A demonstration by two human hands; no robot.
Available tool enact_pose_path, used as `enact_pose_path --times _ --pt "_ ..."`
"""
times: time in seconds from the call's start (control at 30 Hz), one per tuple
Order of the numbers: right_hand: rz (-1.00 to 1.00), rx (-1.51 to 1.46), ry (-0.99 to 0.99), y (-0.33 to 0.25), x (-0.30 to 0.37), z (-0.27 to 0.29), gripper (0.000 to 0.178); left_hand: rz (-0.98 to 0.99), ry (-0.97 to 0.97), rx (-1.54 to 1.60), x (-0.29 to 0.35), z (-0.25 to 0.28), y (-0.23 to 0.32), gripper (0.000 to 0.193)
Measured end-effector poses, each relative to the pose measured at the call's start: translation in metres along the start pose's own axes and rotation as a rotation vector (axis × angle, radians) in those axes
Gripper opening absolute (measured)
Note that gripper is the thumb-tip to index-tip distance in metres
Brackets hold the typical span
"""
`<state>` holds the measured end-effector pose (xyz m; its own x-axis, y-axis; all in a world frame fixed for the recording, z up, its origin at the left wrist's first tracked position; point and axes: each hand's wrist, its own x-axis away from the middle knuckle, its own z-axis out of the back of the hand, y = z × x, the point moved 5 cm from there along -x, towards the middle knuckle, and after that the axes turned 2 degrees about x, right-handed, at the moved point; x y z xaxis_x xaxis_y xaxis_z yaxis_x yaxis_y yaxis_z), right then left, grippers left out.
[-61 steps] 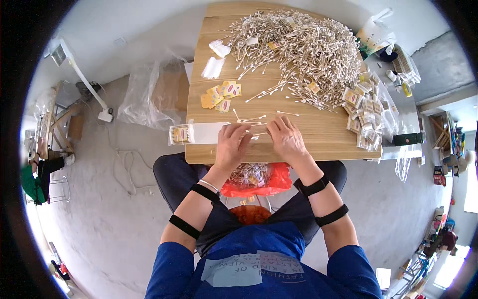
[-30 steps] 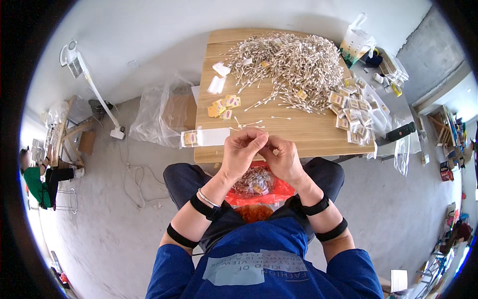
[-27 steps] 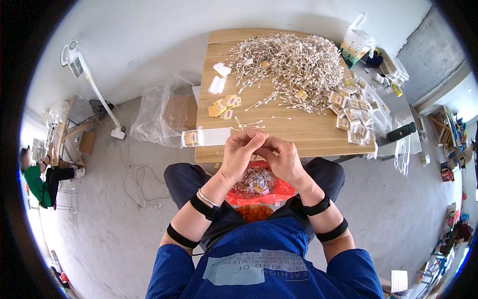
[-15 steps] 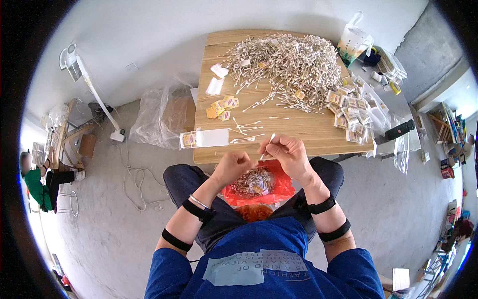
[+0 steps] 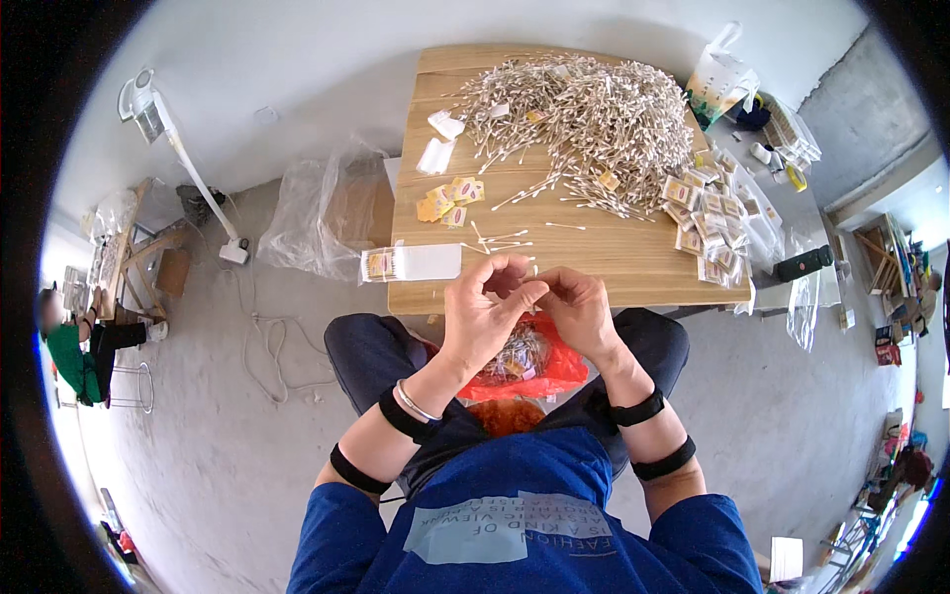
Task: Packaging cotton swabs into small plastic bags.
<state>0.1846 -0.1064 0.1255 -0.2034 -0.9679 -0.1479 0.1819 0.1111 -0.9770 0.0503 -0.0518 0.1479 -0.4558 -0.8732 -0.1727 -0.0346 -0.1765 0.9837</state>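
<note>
My left hand (image 5: 485, 315) and my right hand (image 5: 579, 312) meet over my lap, just in front of the table's near edge, fingertips touching. My right hand is closed in a pinch on a cotton swab, mostly hidden by the fingers; a small white tip (image 5: 534, 267) shows between the hands. The left thumb and fingers are bent together at the same spot, and what they hold is hidden. Beyond the hands, several loose cotton swabs (image 5: 500, 241) lie on the wooden table (image 5: 594, 277). Below the hands, a red plastic bag (image 5: 564, 366) on my lap holds a heap of swabs.
A large heap of cotton swabs (image 5: 614, 119) covers the table's far side. Small packs (image 5: 714, 220) pile up at the right. Yellow cards (image 5: 450, 201) and an opened swab pack (image 5: 381, 264) with a white flap lie at left. A person in green (image 5: 71, 356) sits far left.
My left hand has moved up and right to meet my right hand. The swab that stood out of my right fingers is now mostly covered. My view has shifted slightly.
</note>
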Motion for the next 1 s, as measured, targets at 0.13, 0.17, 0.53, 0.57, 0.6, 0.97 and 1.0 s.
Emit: enact_pose_path --times 0.13,0.17,0.53,0.57,0.6,0.97,1.0 --pt "-0.043 0.082 0.022 -0.014 0.001 -0.002 0.013 0.036 0.017 0.034 -0.002 -0.004 0.001 0.022" --pt "-0.039 0.098 0.021 -0.016 0.001 -0.001 0.013 0.025 0.051 0.088 -0.002 -0.003 0.002 0.02" --pt "-0.02 0.031 -0.037 -0.015 0.005 -0.003 0.014 0.056 0.026 0.22 -0.002 -0.001 -0.006 0.012" --pt "-0.022 -0.03 -0.032 -0.016 0.005 -0.003 0.013 0.082 0.022 0.29 -0.002 -0.002 -0.01 0.015" --pt "-0.022 -0.03 -0.031 -0.016 0.005 -0.003 0.013 0.108 0.018 0.36 -0.003 -0.003 -0.013 0.018" --pt "-0.141 -0.287 -0.088 -0.006 0.007 0.009 0.015 0.158 -0.61 -0.517 0.043 -0.001 -0.074 0.009" --pt "-0.14 -0.288 -0.092 -0.006 0.007 0.008 0.015 -0.08 -0.599 -0.572 0.051 -0.001 -0.078 0.008"
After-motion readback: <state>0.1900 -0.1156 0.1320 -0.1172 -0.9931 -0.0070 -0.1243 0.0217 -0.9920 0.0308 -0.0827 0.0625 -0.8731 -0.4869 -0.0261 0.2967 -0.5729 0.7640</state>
